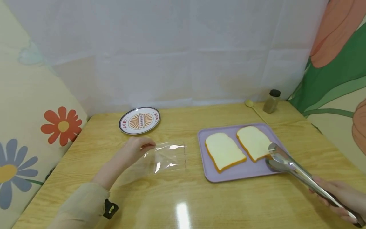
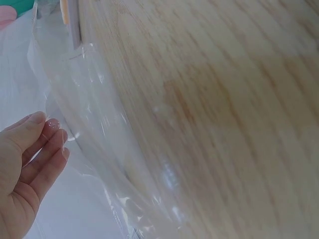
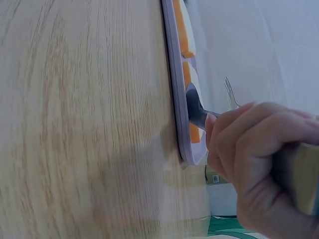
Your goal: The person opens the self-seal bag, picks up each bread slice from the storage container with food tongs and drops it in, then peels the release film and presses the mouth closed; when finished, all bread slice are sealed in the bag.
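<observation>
1. Left hand (image 1: 140, 147): thumb and fingertips pinching the edge of a clear, glossy plastic bag (image 1: 169, 158).
2. Clear bag: stretching rightward from the pinch, ending short of the tray, over the table; lower outline hard to make out.
3. Right hand (image 1: 340, 198): fingers wrapped round the handles of long, shiny metal tongs (image 1: 304, 178).
4. Metal tongs: slanting in from the lower right, rounded tips parted at the near right corner of the right-hand slice; contact cannot be told.
5. Two white bread slices with orange-brown crust, left (image 1: 224, 151) and right (image 1: 253, 141): lying flat side by side, slightly apart, on a shallow rectangular lilac tray (image 1: 248, 169).
6. Round white plate with dark rim and orange sunburst print (image 1: 140, 121): behind the left hand.
7. Pale, long-handled spoon (image 1: 256, 110) and clear jar with black lid (image 1: 271, 103): behind the tray, toward the right.
8. Light wood-grain table (image 1: 160, 197): beneath everything listed.
</observation>
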`<act>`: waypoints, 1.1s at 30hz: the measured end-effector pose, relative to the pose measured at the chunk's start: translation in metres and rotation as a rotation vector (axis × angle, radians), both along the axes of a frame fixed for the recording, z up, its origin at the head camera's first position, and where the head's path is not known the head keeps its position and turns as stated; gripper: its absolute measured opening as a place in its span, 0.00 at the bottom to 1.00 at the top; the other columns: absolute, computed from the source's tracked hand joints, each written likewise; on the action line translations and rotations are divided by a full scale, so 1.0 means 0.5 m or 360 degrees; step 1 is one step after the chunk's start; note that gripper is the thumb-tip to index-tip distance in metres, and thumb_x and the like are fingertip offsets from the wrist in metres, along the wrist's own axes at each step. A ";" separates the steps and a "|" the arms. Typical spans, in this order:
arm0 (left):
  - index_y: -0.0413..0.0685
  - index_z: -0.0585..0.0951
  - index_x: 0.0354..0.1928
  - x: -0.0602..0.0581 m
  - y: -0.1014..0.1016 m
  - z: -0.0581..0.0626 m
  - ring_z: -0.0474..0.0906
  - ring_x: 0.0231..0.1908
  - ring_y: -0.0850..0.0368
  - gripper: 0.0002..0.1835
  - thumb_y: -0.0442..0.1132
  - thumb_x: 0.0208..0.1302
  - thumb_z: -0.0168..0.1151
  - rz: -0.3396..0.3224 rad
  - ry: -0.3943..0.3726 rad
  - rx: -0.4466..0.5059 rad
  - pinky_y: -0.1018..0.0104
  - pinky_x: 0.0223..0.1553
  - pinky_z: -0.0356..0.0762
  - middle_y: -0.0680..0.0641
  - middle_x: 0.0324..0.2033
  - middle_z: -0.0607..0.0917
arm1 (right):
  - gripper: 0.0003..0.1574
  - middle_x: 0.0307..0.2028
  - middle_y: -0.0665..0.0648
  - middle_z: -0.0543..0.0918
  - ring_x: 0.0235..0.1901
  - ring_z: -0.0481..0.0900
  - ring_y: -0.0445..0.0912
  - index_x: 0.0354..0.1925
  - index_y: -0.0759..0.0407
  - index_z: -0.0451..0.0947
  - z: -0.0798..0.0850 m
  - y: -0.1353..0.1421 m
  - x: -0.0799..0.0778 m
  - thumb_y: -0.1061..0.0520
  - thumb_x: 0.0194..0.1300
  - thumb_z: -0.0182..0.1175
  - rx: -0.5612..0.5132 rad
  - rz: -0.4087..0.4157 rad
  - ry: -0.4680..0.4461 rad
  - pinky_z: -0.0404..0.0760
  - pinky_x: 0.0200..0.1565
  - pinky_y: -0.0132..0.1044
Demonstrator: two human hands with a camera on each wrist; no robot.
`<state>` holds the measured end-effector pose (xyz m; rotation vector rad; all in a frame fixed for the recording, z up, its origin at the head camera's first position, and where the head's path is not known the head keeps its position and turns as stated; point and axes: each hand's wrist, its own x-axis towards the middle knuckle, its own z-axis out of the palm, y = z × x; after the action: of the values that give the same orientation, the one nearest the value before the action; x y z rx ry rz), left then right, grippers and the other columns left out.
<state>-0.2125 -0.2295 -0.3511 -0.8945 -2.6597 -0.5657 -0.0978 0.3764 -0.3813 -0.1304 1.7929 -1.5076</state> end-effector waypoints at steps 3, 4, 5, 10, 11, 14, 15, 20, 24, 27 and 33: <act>0.42 0.84 0.32 -0.002 -0.001 -0.001 0.79 0.27 0.60 0.05 0.27 0.55 0.65 -0.0015 0.0001 0.0017 0.70 0.27 0.78 0.47 0.28 0.86 | 0.36 0.23 0.48 0.78 0.14 0.75 0.33 0.51 0.70 0.65 0.001 -0.001 0.000 0.44 0.77 0.21 -0.0086 0.0024 -0.0054 0.74 0.17 0.22; 0.42 0.84 0.32 -0.003 0.000 0.000 0.79 0.27 0.60 0.05 0.27 0.55 0.65 -0.0017 0.0006 0.0022 0.70 0.27 0.79 0.47 0.28 0.86 | 0.36 0.23 0.48 0.78 0.14 0.75 0.33 0.51 0.70 0.65 0.003 -0.002 0.000 0.44 0.77 0.21 -0.0114 0.0028 -0.0074 0.74 0.17 0.22; 0.42 0.84 0.32 -0.004 0.000 0.000 0.80 0.27 0.60 0.05 0.27 0.55 0.65 -0.0023 0.0013 0.0027 0.70 0.27 0.79 0.47 0.28 0.86 | 0.36 0.23 0.49 0.78 0.14 0.75 0.33 0.51 0.70 0.65 0.004 -0.002 0.001 0.44 0.77 0.21 -0.0124 0.0026 -0.0085 0.75 0.17 0.23; 0.43 0.84 0.32 -0.005 0.000 0.002 0.81 0.30 0.58 0.05 0.27 0.54 0.65 -0.0014 0.0019 0.0020 0.67 0.30 0.80 0.47 0.28 0.86 | 0.34 0.25 0.50 0.77 0.13 0.74 0.33 0.52 0.68 0.65 0.011 -0.017 -0.001 0.42 0.77 0.24 0.0031 -0.0036 -0.0054 0.73 0.15 0.24; 0.43 0.84 0.32 -0.005 0.000 0.002 0.81 0.30 0.58 0.05 0.27 0.54 0.66 -0.0007 0.0011 0.0013 0.67 0.30 0.80 0.48 0.29 0.86 | 0.34 0.25 0.50 0.77 0.13 0.73 0.33 0.52 0.68 0.65 0.012 -0.022 0.000 0.42 0.77 0.26 0.0094 -0.0062 -0.0025 0.73 0.15 0.24; 0.44 0.84 0.32 -0.002 -0.001 0.003 0.81 0.30 0.59 0.04 0.29 0.55 0.65 0.0011 -0.0012 -0.0011 0.67 0.30 0.80 0.48 0.29 0.86 | 0.34 0.25 0.49 0.76 0.12 0.71 0.33 0.52 0.67 0.65 0.012 -0.039 0.002 0.40 0.76 0.28 0.0216 -0.0121 0.0004 0.72 0.15 0.24; 0.44 0.84 0.32 -0.002 -0.001 0.003 0.81 0.30 0.59 0.04 0.29 0.55 0.65 0.0014 -0.0016 -0.0016 0.67 0.30 0.80 0.48 0.29 0.86 | 0.34 0.25 0.48 0.75 0.12 0.70 0.33 0.52 0.67 0.66 0.011 -0.045 0.004 0.39 0.76 0.29 0.0253 -0.0143 0.0020 0.72 0.15 0.24; 0.44 0.84 0.33 0.001 0.000 0.003 0.82 0.31 0.57 0.04 0.29 0.56 0.65 0.0027 -0.0009 -0.0034 0.63 0.33 0.81 0.48 0.29 0.86 | 0.37 0.23 0.48 0.73 0.12 0.67 0.34 0.52 0.68 0.65 0.010 -0.066 0.010 0.37 0.75 0.29 0.0393 -0.0192 0.0068 0.71 0.14 0.27; 0.43 0.85 0.33 0.003 0.001 0.003 0.82 0.31 0.57 0.05 0.29 0.55 0.66 0.0038 -0.0006 -0.0034 0.63 0.33 0.82 0.49 0.28 0.86 | 0.37 0.24 0.47 0.73 0.13 0.67 0.34 0.52 0.67 0.66 0.012 -0.075 0.012 0.36 0.75 0.29 0.0404 -0.0218 0.0079 0.71 0.15 0.27; 0.42 0.85 0.33 0.004 0.001 0.001 0.82 0.31 0.56 0.05 0.28 0.54 0.66 0.0027 0.0000 -0.0025 0.63 0.33 0.82 0.48 0.28 0.86 | 0.38 0.24 0.47 0.73 0.14 0.68 0.34 0.54 0.68 0.65 0.012 -0.082 0.011 0.36 0.75 0.29 0.0394 -0.0237 0.0098 0.72 0.16 0.27; 0.42 0.85 0.32 0.003 -0.001 -0.002 0.83 0.30 0.56 0.04 0.28 0.55 0.65 0.0002 0.0020 0.0015 0.64 0.31 0.81 0.47 0.28 0.87 | 0.38 0.23 0.46 0.72 0.13 0.67 0.34 0.52 0.68 0.66 0.014 -0.100 0.001 0.36 0.74 0.30 0.0427 -0.0238 0.0160 0.73 0.17 0.27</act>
<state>-0.2107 -0.2301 -0.3521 -0.8911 -2.6440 -0.5699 -0.0973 0.3266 -0.3743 0.0629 2.1072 -1.3655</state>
